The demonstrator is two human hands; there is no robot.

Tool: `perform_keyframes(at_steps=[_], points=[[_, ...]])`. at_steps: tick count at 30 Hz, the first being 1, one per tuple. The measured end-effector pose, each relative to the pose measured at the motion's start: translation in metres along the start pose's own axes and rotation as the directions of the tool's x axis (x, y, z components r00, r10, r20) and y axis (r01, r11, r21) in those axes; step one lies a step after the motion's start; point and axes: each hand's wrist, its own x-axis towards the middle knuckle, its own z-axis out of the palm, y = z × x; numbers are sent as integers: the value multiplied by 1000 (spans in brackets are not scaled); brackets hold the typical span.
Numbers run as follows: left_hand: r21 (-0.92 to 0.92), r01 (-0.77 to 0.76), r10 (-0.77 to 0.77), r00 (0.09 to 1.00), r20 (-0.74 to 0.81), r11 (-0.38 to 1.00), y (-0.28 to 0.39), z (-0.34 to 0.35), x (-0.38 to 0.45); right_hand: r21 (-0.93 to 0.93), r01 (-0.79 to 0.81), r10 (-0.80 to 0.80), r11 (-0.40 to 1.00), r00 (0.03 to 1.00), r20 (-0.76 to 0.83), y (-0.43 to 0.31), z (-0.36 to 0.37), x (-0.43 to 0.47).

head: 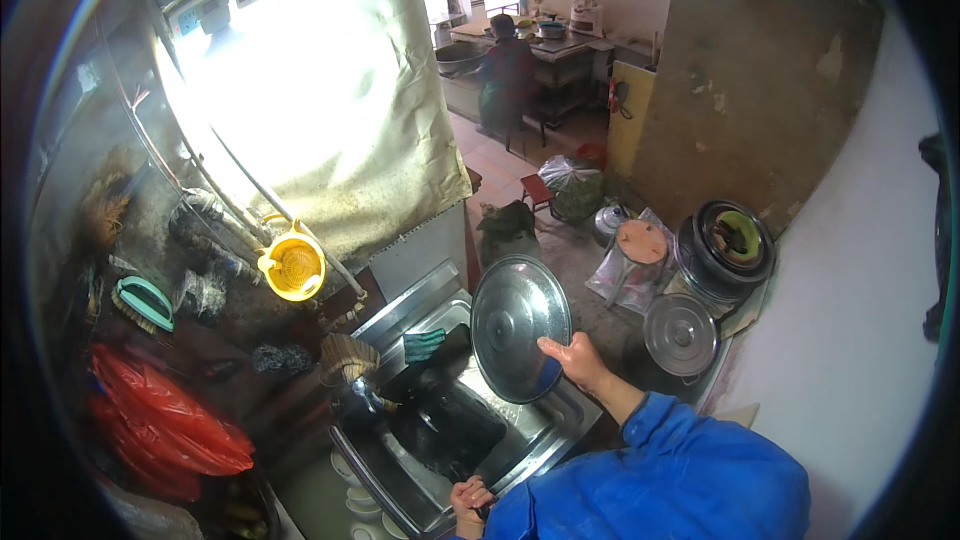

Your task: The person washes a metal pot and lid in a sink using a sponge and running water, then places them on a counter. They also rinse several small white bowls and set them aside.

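My right hand (583, 364) grips the edge of a round metal lid (510, 322), its thumb lying on the shiny face. The lid is tilted up over the right part of a stainless steel sink (540, 457). Low in the view, my left hand (470, 496) is curled around a dark handle (486, 508) at the sink's near edge. A black pot or pan (450, 424) lies in the basin close to that hand; whether the handle belongs to it is hard to see. The faucet (365, 394) reaches over the basin, and a green scouring pad (424, 346) rests on the rear ledge.
Several white bowls (363, 504) sit below the sink's left side. A yellow strainer (296, 266), a scrub brush (144, 305) and a red plastic bag (165, 420) are at left. Stacked pots (724, 244) and a stool (641, 241) stand right. Another person (506, 75) sits far back.
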Motion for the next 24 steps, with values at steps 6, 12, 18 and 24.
perform_keyframes(at_steps=[6,12,18,24], points=[[-104,11,1,993,119,995,-27,-7,-10,23,11,-12,1000,1000,26,-18,12,-9],[-58,43,-37,993,112,997,-29,-6,-20,-4,13,-12,1000,996,91,-12,7,-1],[506,-73,395,724,-566,859,-46,25,-35,-91,66,-60,994,996,59,-5,-6,18],[783,214,537,620,-571,585,-92,72,-15,-224,49,-57,973,998,-27,-2,-69,34]])
